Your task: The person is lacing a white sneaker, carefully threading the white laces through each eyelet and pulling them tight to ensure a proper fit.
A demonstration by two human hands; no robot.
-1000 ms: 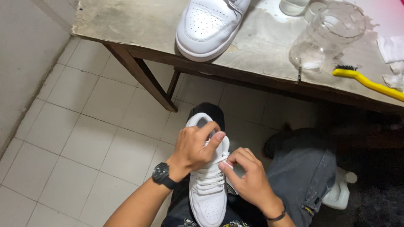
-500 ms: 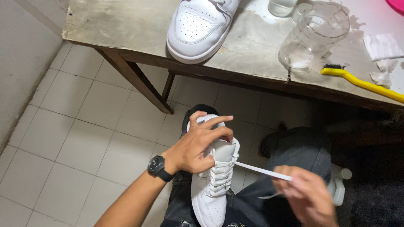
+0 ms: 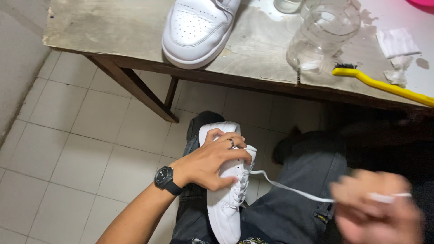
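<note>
At lower centre, the left hand (image 3: 212,162) clamps a white shoe (image 3: 228,199) on the lap; the blurred right hand (image 3: 377,205) pinches its lace (image 3: 289,189) taut. The shoe looks light and firm, the lace limp, best gripped near its end.

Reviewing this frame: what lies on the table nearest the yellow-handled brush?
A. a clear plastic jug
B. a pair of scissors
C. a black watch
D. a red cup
A: the clear plastic jug sits on the table just left of the yellow-handled brush; the watch is on a wrist.
</note>
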